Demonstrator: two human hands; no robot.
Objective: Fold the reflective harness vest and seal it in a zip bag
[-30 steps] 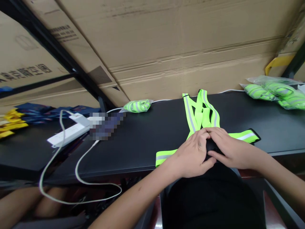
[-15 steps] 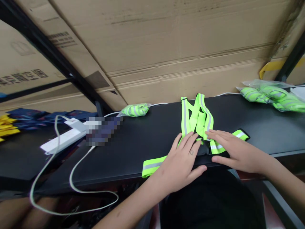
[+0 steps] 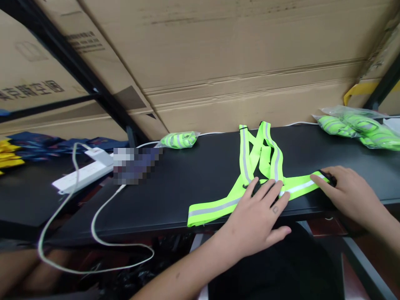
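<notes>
A fluorescent yellow-green reflective vest (image 3: 246, 160) made of straps with grey stripes lies spread on the black tabletop. Its shoulder straps point toward the cardboard, and its waist band runs left and right near the front edge. My left hand (image 3: 258, 216) rests with fingers spread on the middle of the waist band, hiding part of it. At the band's right end, my right hand (image 3: 351, 191) has thumb and fingers closed on the strap beside a dark fitting, which the fingers partly cover.
Bagged green reflective straps lie at the back, one bundle (image 3: 178, 140) left of the vest and several (image 3: 359, 125) at the right. A white power strip (image 3: 83, 177) with a looping cable is on the left. Cardboard (image 3: 218, 54) stands behind the table; a black metal post (image 3: 78, 71) slants at left.
My right hand has moved right from the vest's middle to the end of the waist band, now straightened out. My left hand has shifted slightly right along the band.
</notes>
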